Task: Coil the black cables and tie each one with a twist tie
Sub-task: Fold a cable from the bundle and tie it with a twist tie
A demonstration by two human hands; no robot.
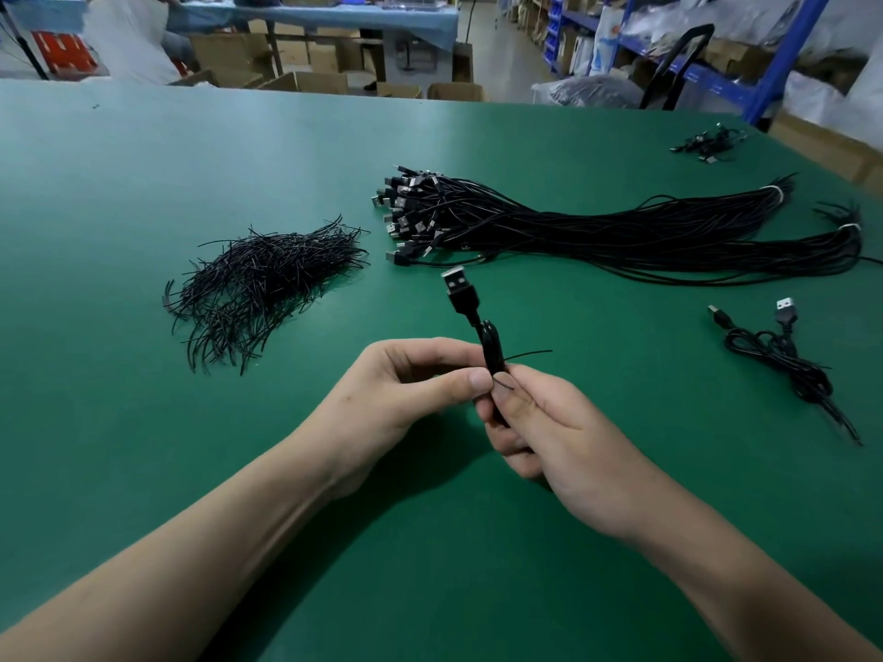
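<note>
A coiled black USB cable [488,344] stands upright between my hands above the green table [191,160], its plug pointing up. My right hand [540,432] grips the lower part of the coil. A thin black twist tie [525,354] crosses the coil at its middle, one end sticking out to the right. My left hand [406,384] pinches the coil and the tie from the left with thumb and fingers. Much of the coil is hidden inside my right hand.
A heap of loose twist ties [267,284] lies to the left. A big bundle of uncoiled black cables [597,226] stretches across the right. Two tied cables [783,355] lie at the right, and a few more cables [707,143] lie near the far corner.
</note>
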